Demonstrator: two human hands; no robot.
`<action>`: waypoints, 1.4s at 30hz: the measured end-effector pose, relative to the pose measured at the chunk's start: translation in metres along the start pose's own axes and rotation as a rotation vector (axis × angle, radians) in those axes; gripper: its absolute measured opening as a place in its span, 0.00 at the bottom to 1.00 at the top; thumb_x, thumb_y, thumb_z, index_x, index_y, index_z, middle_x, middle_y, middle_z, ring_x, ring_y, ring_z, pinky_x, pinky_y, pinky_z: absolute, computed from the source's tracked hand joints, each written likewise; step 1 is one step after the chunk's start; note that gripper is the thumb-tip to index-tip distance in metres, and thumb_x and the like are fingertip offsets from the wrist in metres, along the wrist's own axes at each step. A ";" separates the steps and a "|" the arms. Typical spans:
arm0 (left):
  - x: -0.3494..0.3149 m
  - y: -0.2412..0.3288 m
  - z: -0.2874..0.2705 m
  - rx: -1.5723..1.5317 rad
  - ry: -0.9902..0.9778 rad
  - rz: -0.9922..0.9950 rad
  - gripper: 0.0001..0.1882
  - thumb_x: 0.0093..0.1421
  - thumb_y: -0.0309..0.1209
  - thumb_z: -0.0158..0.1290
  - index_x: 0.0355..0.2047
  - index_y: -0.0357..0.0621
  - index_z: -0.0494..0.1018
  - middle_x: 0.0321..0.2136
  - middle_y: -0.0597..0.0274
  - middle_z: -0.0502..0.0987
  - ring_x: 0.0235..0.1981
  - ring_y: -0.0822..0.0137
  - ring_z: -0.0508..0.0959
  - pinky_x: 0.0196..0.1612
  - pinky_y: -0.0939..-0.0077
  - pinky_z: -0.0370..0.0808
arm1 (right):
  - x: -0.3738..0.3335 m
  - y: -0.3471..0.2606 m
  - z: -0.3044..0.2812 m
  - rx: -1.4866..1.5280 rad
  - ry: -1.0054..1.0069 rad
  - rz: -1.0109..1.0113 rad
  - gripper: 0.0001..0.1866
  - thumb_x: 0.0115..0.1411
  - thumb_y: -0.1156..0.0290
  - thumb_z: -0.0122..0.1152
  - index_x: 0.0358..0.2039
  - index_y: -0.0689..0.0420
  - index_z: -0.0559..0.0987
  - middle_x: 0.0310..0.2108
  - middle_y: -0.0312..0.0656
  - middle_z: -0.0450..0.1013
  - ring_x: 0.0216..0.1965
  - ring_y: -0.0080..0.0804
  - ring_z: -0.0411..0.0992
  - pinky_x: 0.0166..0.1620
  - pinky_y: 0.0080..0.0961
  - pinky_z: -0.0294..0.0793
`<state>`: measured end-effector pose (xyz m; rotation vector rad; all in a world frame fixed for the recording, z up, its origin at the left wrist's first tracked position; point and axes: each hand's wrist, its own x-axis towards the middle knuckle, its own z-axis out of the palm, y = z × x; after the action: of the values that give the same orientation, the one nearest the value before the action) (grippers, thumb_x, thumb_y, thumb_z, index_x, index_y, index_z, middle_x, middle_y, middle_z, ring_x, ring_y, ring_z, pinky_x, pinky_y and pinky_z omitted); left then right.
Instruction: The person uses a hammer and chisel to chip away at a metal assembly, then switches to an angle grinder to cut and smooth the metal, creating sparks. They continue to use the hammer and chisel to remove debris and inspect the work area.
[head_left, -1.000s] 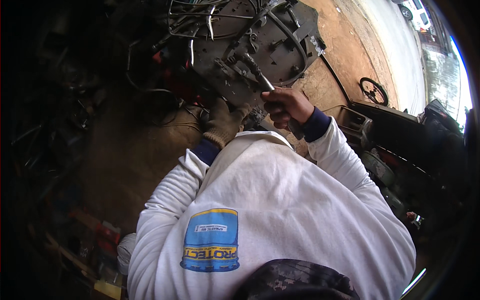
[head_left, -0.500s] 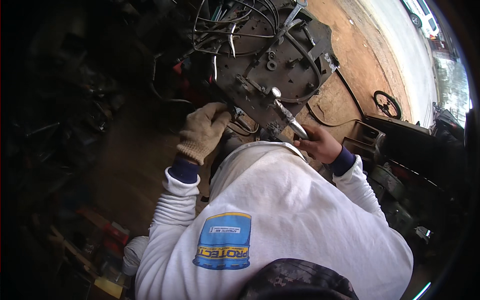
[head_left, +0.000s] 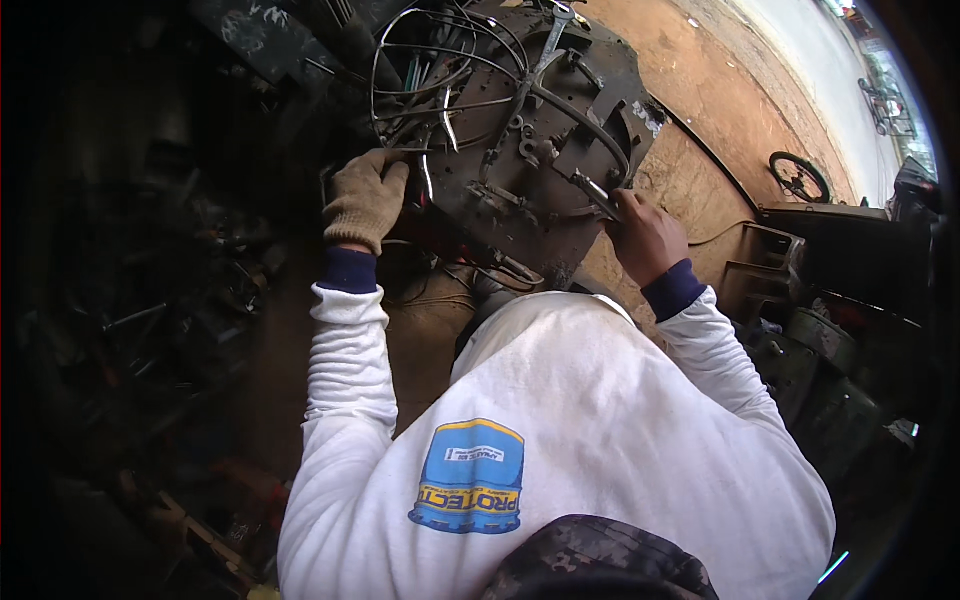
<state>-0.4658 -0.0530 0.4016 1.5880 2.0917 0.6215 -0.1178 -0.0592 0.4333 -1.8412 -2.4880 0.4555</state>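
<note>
My left hand [head_left: 364, 199], in a tan knit work glove, is at the left edge of a dark metal worktable [head_left: 480, 225]. Its fingers curl over, and whatever they hold is hidden; a thin rod shows beside the fingertips. My bare right hand [head_left: 650, 238] is closed around a silvery metal hammer-like tool [head_left: 597, 194], which points up and left over the table's right side. The tool's head is hard to pick out against the dark metal there. A bent metal bar [head_left: 590, 115] curves across the tabletop just beyond it.
A round wire cage [head_left: 450, 62] lies at the table's far left, with an open-ended wrench [head_left: 553, 38] at its far edge. Loose tools and scrap fill the dark left side. Further right are a small wheel [head_left: 799, 177], a metal frame [head_left: 765, 265] and a green machine [head_left: 825, 340].
My left hand has moved up and left to the table's edge. My right hand has moved forward, bringing the tool low over the tabletop. The whole view has shifted a little.
</note>
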 end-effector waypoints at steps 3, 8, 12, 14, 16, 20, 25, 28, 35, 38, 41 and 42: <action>0.007 -0.001 -0.015 0.006 -0.041 -0.117 0.13 0.55 0.35 0.53 0.38 0.42 0.79 0.36 0.48 0.80 0.40 0.51 0.79 0.46 0.64 0.75 | -0.002 0.009 0.002 0.038 -0.017 0.024 0.20 0.54 0.64 0.64 0.46 0.53 0.74 0.37 0.49 0.74 0.38 0.50 0.74 0.38 0.41 0.73; 0.006 0.025 -0.014 -0.178 0.027 0.123 0.12 0.56 0.32 0.55 0.39 0.41 0.78 0.37 0.49 0.80 0.39 0.54 0.80 0.44 0.67 0.76 | -0.013 0.017 -0.007 0.132 0.006 -0.011 0.17 0.54 0.64 0.63 0.43 0.55 0.76 0.37 0.48 0.74 0.38 0.50 0.74 0.39 0.41 0.73; 0.042 0.101 -0.013 -0.230 0.196 0.412 0.12 0.58 0.33 0.54 0.40 0.42 0.78 0.36 0.50 0.80 0.39 0.53 0.80 0.44 0.66 0.76 | -0.013 0.019 -0.023 0.234 0.086 -0.005 0.15 0.52 0.66 0.64 0.41 0.56 0.78 0.38 0.47 0.75 0.39 0.49 0.74 0.39 0.38 0.74; 0.074 0.135 -0.015 -0.184 0.269 0.582 0.12 0.60 0.34 0.53 0.41 0.45 0.78 0.37 0.51 0.80 0.39 0.53 0.80 0.45 0.65 0.76 | -0.014 0.025 -0.027 0.270 0.083 -0.025 0.16 0.52 0.68 0.64 0.42 0.57 0.78 0.39 0.48 0.75 0.39 0.49 0.74 0.39 0.37 0.75; 0.122 0.164 -0.012 0.123 0.202 0.545 0.13 0.62 0.36 0.49 0.42 0.48 0.78 0.39 0.53 0.80 0.41 0.51 0.79 0.47 0.61 0.76 | -0.017 0.035 -0.026 0.297 0.083 -0.025 0.16 0.52 0.68 0.64 0.42 0.57 0.78 0.39 0.48 0.75 0.38 0.49 0.74 0.39 0.37 0.74; 0.238 0.154 0.010 0.536 0.036 0.320 0.15 0.59 0.36 0.49 0.45 0.50 0.78 0.44 0.51 0.78 0.47 0.46 0.77 0.53 0.56 0.73 | -0.022 0.058 -0.019 0.420 0.087 -0.059 0.17 0.52 0.69 0.65 0.43 0.57 0.78 0.37 0.47 0.74 0.38 0.49 0.74 0.39 0.37 0.74; 0.319 0.120 0.050 0.915 -0.311 0.078 0.21 0.50 0.40 0.55 0.41 0.42 0.79 0.44 0.40 0.76 0.48 0.46 0.77 0.51 0.62 0.74 | -0.051 0.090 -0.007 0.537 0.049 0.124 0.17 0.52 0.69 0.66 0.43 0.58 0.78 0.35 0.47 0.74 0.36 0.45 0.75 0.38 0.35 0.74; 0.328 0.108 0.066 0.905 -0.384 0.110 0.15 0.49 0.32 0.56 0.35 0.39 0.81 0.35 0.42 0.80 0.40 0.48 0.81 0.43 0.48 0.77 | -0.072 0.114 0.000 0.589 0.047 0.232 0.16 0.53 0.72 0.65 0.42 0.61 0.77 0.35 0.48 0.74 0.35 0.42 0.75 0.38 0.33 0.75; 0.351 0.089 0.080 0.918 -0.501 -0.004 0.17 0.44 0.32 0.59 0.36 0.38 0.80 0.37 0.46 0.79 0.41 0.51 0.79 0.45 0.50 0.75 | -0.085 0.145 0.007 0.690 0.006 0.309 0.16 0.54 0.77 0.63 0.44 0.64 0.76 0.34 0.48 0.75 0.34 0.38 0.76 0.39 0.28 0.74; 0.341 0.100 0.075 0.844 -0.396 -0.043 0.24 0.45 0.39 0.58 0.41 0.37 0.78 0.45 0.43 0.77 0.48 0.52 0.77 0.52 0.58 0.73 | -0.084 0.153 0.011 0.716 0.012 0.313 0.15 0.55 0.76 0.62 0.44 0.64 0.76 0.34 0.49 0.76 0.35 0.37 0.77 0.39 0.28 0.75; 0.322 0.137 0.052 0.777 -0.180 0.018 0.26 0.45 0.43 0.60 0.46 0.50 0.78 0.48 0.44 0.75 0.51 0.50 0.75 0.56 0.66 0.70 | -0.087 0.160 0.017 0.733 0.059 0.329 0.15 0.53 0.75 0.64 0.42 0.64 0.76 0.32 0.49 0.75 0.33 0.41 0.77 0.37 0.30 0.75; 0.319 0.148 0.040 0.719 -0.195 0.050 0.26 0.46 0.43 0.60 0.46 0.51 0.78 0.48 0.45 0.75 0.51 0.50 0.75 0.56 0.65 0.70 | -0.088 0.162 0.018 0.723 0.047 0.327 0.15 0.53 0.74 0.64 0.41 0.64 0.76 0.32 0.49 0.75 0.33 0.41 0.77 0.37 0.30 0.75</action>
<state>-0.4065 0.2947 0.4328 1.9613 2.2511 -0.3175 0.0572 -0.1030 0.3912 -1.8653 -1.6365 1.1190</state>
